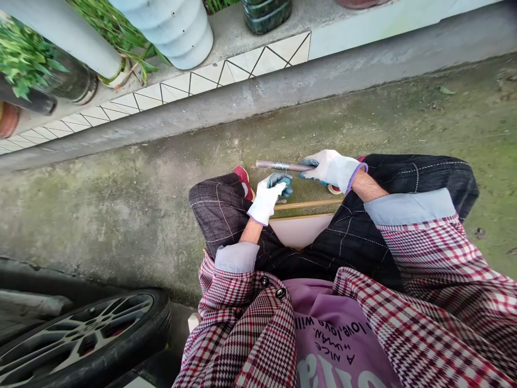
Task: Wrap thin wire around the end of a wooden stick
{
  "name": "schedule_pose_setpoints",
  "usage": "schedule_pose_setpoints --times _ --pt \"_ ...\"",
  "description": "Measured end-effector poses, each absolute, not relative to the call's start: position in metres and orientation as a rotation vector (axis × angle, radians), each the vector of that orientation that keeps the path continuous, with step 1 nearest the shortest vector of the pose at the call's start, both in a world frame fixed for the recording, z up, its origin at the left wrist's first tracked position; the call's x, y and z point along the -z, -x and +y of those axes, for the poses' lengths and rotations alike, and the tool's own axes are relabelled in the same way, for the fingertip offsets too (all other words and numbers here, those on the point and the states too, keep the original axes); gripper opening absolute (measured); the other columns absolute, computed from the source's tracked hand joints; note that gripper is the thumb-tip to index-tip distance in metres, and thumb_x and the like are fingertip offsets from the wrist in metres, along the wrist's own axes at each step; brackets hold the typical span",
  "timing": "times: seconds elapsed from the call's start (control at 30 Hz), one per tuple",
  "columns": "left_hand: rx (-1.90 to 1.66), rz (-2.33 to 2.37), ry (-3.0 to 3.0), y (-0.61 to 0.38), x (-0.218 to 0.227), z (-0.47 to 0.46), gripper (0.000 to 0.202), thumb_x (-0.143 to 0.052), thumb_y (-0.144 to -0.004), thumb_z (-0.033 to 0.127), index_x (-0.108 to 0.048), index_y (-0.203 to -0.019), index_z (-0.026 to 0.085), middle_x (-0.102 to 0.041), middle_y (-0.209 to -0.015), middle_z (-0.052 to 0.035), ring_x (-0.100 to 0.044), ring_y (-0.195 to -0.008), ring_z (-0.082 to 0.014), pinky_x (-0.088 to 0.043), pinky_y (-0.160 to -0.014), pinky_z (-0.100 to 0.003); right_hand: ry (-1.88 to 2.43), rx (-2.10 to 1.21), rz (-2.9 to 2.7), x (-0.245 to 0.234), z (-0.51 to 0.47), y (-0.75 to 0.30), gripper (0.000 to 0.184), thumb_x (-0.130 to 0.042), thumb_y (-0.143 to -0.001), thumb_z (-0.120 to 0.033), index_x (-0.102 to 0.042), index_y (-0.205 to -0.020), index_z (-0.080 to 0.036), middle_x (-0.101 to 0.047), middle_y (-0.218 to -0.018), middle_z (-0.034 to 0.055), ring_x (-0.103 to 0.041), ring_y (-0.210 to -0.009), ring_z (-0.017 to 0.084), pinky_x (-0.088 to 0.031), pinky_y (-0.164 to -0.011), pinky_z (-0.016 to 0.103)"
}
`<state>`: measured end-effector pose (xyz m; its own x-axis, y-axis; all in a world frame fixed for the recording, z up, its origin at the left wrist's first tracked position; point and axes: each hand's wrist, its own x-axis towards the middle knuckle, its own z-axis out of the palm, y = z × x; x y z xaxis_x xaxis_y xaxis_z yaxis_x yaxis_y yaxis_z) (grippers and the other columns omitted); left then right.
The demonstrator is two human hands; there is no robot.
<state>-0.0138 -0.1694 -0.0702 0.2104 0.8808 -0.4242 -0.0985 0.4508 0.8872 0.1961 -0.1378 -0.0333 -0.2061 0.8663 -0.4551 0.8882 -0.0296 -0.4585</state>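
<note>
A grey rod (264, 164), tube-like in look, lies level in front of me, with thin metal wire (281, 165) coiled around its middle. Its right end is gripped by my right hand (329, 166), which wears a white glove with a blue-green palm. Just below the coil, my left hand (272, 194), gloved the same way, is closed with the fingers pinched. A strand of wire runs down from the coil into those fingers. The left fingertips are partly hidden by the glove's folds.
Between my knees are a wooden strip (309, 204) and a pale board (302, 230). A tiled ledge (242, 69) with potted plants (30, 62) and a white ribbed container (173, 32) runs along the far side. A wheel (89, 334) stands at lower left on the concrete ground (133, 215).
</note>
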Motion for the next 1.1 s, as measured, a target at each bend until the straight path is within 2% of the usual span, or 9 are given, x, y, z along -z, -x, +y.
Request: schedule_pose_setpoints --times 0.17,0.3,0.47,0.57,0.67,0.77,1.0,1.1 --pt "-0.855 1.176 -0.885 0.013 0.039 -0.177 0.025 -0.08 -0.07 0.033 -0.07 -0.085 0.016 -0.072 -0.076 -0.0011 -0.067 -0.059 -0.0114 -0.051 -0.055 -0.023 -2.081 1.439 2.165 0.009 -0.152 -0.192 0.025 -0.063 -0.083 -0.035 -0.073 -0.1 -0.019 -0.067 -0.072 0.0009 -0.059 -0.06 0.015 -0.043 -0.054 0.027" --pt "-0.954 1.204 -0.889 0.011 0.012 -0.186 0.026 -0.082 -0.069 0.034 -0.069 -0.083 0.016 -0.073 -0.076 -0.0019 -0.068 -0.06 -0.0126 -0.051 -0.055 -0.023 -2.087 1.659 2.157 -0.014 -0.162 -0.187 0.022 -0.064 -0.085 -0.04 -0.072 -0.097 -0.022 -0.064 -0.068 0.0007 -0.058 -0.056 0.016 -0.044 -0.05 0.028" --pt "-1.019 1.178 -0.9 0.007 -0.017 -0.202 0.025 -0.079 -0.072 0.032 -0.072 -0.092 0.018 -0.074 -0.078 -0.0011 -0.069 -0.061 -0.0127 -0.049 -0.051 -0.022 -2.2 1.755 2.168 -0.037 -0.169 -0.184 0.025 -0.065 -0.086 -0.048 -0.07 -0.094 -0.024 -0.065 -0.071 0.0031 -0.061 -0.063 0.02 -0.049 -0.052 0.032" --pt "-1.043 1.186 -0.91 0.005 -0.026 -0.21 0.021 -0.077 -0.075 0.03 -0.074 -0.093 0.019 -0.074 -0.08 -0.0009 -0.066 -0.06 -0.0111 -0.041 -0.044 -0.02 -2.253 1.831 2.14 -0.044 -0.172 -0.186 0.028 -0.066 -0.085 -0.051 -0.069 -0.093 -0.025 -0.061 -0.066 0.0027 -0.059 -0.06 0.02 -0.049 -0.049 0.033" --pt "-1.057 1.175 -0.896 0.005 -0.03 -0.216 0.027 -0.076 -0.079 0.031 -0.075 -0.103 0.021 -0.069 -0.071 0.0014 -0.06 -0.052 -0.0088 -0.031 -0.038 -0.019 -2.243 1.866 2.123 -0.045 -0.173 -0.19 0.026 -0.068 -0.084 -0.051 -0.068 -0.089 -0.025 -0.058 -0.063 0.0016 -0.057 -0.056 0.019 -0.048 -0.047 0.033" --pt "-1.073 1.145 -0.864 0.004 -0.033 -0.22 0.03 -0.073 -0.084 0.033 -0.076 -0.111 0.022 -0.063 -0.065 0.0033 -0.053 -0.046 -0.0067 -0.027 -0.036 -0.018 -2.199 1.836 2.168 -0.04 -0.174 -0.194 0.026 -0.068 -0.084 -0.051 -0.07 -0.09 -0.026 -0.061 -0.067 0.0016 -0.061 -0.06 0.021 -0.051 -0.05 0.034" --pt "-1.06 1.155 -0.835 0.004 -0.04 -0.226 0.03 -0.075 -0.08 0.032 -0.075 -0.11 0.025 -0.067 -0.073 0.0031 -0.049 -0.042 -0.0052 -0.031 -0.036 -0.018 -2.114 1.779 2.255 -0.034 -0.177 -0.196 0.032 -0.065 -0.086 -0.052 -0.072 -0.103 -0.026 -0.068 -0.077 0.0019 -0.064 -0.065 0.021 -0.051 -0.054 0.033" --pt "-1.076 1.173 -0.852 0.003 -0.042 -0.227 0.032 -0.076 -0.078 0.033 -0.074 -0.109 0.023 -0.066 -0.072 0.0033 -0.05 -0.041 -0.0056 -0.034 -0.037 -0.019 -2.108 1.797 2.273 -0.035 -0.179 -0.197 0.03 -0.066 -0.086 -0.051 -0.072 -0.102 -0.027 -0.068 -0.076 0.0012 -0.063 -0.064 0.02 -0.049 -0.054 0.031"
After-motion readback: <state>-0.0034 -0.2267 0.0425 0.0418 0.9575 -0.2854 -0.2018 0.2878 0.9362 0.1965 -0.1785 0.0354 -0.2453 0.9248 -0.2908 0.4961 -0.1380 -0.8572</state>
